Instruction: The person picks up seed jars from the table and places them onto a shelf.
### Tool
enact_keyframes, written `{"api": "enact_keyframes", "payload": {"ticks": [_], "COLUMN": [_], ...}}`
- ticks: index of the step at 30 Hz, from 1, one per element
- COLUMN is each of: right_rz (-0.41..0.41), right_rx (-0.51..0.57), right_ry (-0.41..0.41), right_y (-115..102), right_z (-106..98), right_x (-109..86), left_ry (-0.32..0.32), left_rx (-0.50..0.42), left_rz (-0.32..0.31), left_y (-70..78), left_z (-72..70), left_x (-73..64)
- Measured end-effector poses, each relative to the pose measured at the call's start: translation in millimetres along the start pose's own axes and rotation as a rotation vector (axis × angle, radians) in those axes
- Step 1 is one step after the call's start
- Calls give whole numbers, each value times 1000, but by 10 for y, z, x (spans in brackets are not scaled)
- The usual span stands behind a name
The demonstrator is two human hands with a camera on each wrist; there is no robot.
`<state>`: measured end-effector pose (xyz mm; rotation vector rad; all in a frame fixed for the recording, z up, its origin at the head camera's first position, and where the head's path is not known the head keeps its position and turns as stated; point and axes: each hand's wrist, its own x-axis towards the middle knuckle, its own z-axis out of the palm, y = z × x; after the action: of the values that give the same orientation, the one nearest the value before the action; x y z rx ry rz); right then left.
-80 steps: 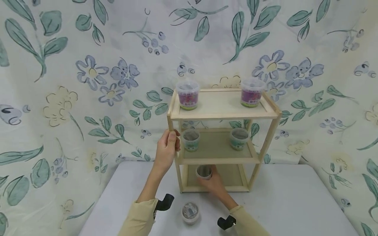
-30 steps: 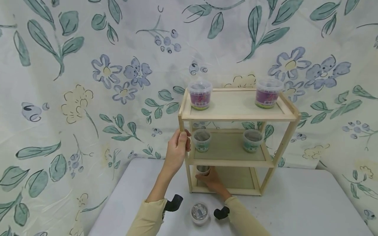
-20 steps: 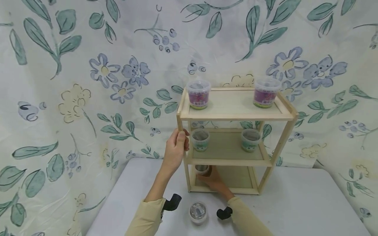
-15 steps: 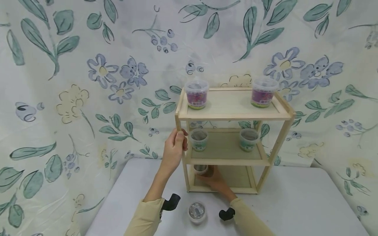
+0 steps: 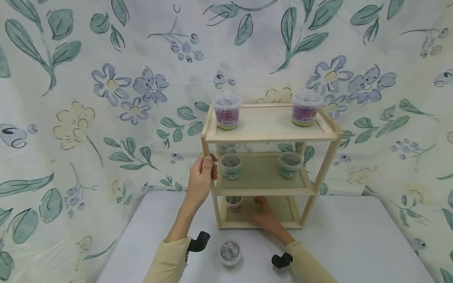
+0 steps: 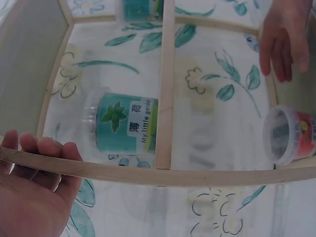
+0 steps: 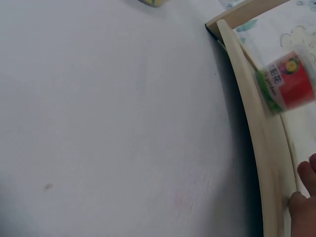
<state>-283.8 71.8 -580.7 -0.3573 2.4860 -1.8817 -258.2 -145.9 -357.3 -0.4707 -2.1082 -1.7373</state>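
My left hand [image 5: 199, 179] grips the left front post of a three-tier wooden shelf [image 5: 265, 192]. In the left wrist view its fingers [image 6: 44, 148] come round the wooden post [image 6: 113, 173]. A clear plastic cup with a red flower label [image 7: 289, 81] stands upright at the left of the bottom tier. Just right of that cup, my right hand [image 5: 265, 216] is over the bottom tier, fingers relaxed and apart from it. On the middle tier stand two green-labelled cups, one left [image 5: 231, 167] and one right [image 5: 290, 165].
Two purple-labelled cups, left [image 5: 227, 113] and right [image 5: 306, 109], stand on the top tier. Another cup with something clear and crinkled inside [image 5: 230, 253] sits on the white table [image 5: 354, 236] before the shelf. A floral cloth [image 5: 141, 98] hangs behind.
My right hand has set the red-labelled cup down at the bottom tier's left, let go and drawn back to the right. The left hand keeps its grip on the post.
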Motion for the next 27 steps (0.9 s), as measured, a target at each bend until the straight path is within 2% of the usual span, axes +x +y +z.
{"api": "enact_keyframes", "payload": {"ticks": [6,13,16,20,27], "right_rz": [-23,-90,-84,-37,3], "right_rx": [-56,39,38,46,138], "right_ry": [-3,1,-22,-51,-97], "right_y": [-36,-80,-100,-126,-151], "right_z": [-108,-151,-160,-169,-126], "right_x": [-145,-324,-417,-538,-713], "left_ry": [7,12,12,14,10], "left_rx": [-2,6,7,5,17], "left_rz": [1,6,6,3,6], "left_y": [6,-12,-19,-25,-30], "left_z": [-4,-7,-8,-7,-2], "left_x": [5,14,12,11,9]}}
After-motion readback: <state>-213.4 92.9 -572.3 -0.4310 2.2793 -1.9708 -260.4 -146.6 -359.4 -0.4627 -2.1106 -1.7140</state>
